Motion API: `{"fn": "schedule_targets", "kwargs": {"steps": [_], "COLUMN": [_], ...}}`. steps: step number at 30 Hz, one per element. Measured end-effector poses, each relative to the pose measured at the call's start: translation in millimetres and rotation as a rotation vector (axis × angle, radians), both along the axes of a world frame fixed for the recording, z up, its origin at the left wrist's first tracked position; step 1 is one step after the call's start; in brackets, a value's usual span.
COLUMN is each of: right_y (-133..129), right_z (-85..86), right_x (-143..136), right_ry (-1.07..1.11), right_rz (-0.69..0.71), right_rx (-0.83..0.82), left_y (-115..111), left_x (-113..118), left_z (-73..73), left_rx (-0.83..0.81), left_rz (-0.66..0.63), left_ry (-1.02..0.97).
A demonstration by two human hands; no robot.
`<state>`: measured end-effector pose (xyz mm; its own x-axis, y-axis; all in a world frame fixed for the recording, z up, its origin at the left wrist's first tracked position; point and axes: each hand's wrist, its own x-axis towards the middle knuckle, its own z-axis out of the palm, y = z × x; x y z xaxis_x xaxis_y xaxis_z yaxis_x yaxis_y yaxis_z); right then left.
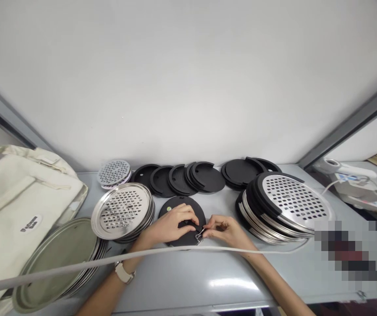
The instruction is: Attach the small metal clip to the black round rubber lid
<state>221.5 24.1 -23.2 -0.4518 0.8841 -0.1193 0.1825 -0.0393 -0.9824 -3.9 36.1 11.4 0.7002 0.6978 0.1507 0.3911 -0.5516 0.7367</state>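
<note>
On the grey shelf lies a round black disc (175, 202) with a small green and yellow sticker (169, 209). My left hand (179, 221) rests on the disc, its fingers bent and its fingertips close together near the disc's right side. What those fingers hold, if anything, is too small to tell. At the disc's lower right edge, my right hand (223, 229) pinches a thin metal wire piece (199, 237) between thumb and fingers. The fingertips of both hands are almost touching. A pale watch is on my left wrist.
Perforated metal discs (122, 210) stand stacked at left, with green trays (60, 259) and a cream bag (20, 210) beyond. Black discs (208, 177) line the wall. A tall stack (295, 202) is at right. A pale cable (155, 252) crosses in front.
</note>
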Motion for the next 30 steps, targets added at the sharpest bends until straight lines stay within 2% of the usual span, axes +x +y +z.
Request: {"fn": "schedule_targets", "kwargs": {"steps": [5, 9, 17, 24, 30], "right_y": [-0.8, -1.5, -6.9, -4.2, -1.0], "right_z": [6.9, 12.8, 22.5, 17.4, 16.5], "right_x": [0.3, 3.9, 9.3, 4.1, 2.5], "right_ry": [-0.033, 0.025, 0.084, 0.059, 0.071], "right_rz": [0.043, 0.074, 0.184, 0.093, 0.078], "right_rx": [0.025, 0.022, -0.112, -0.096, -0.121], "left_y": [0.0, 0.0, -0.8, -0.9, -0.6], "left_x": [0.0, 0.0, 0.7, 0.3, 0.4], "left_z": [-0.1, -0.6, 2.0, 1.2, 1.0], "left_rx": [-0.004, -0.002, 0.000, 0.006, 0.000], "left_rz": [0.004, 0.010, 0.009, 0.011, 0.014], "left_ry": [0.008, 0.015, 0.015, 0.016, 0.022]}}
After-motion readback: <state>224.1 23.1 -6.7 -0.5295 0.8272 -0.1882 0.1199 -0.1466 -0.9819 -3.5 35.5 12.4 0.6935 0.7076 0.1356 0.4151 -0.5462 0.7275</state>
